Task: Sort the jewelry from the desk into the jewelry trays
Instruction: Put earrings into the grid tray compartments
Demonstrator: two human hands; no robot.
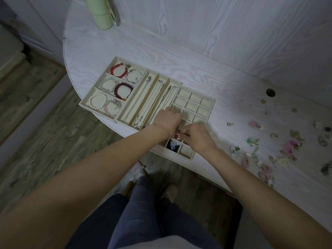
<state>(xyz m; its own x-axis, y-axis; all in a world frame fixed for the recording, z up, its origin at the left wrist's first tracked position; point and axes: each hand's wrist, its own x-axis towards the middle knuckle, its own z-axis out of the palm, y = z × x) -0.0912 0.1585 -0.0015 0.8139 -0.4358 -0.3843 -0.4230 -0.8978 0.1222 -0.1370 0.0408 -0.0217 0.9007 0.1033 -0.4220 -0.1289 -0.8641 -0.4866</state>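
Right hand [195, 139] pinches red-bead earring [176, 136] over grid tray [210, 101] at worktop [215, 60] front edge; left hand [167, 121] curled beside, grasp unclear.

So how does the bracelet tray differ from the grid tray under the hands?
The bracelet tray has three wide compartments; the grid tray is split into many small square cells. Each bracelet compartment holds two bracelets; most visible grid cells hold nothing, though one near cell holds something dark. The bracelet tray sits untouched at the left; the left hand and right hand work over the grid tray. Both are cream, on the desk.
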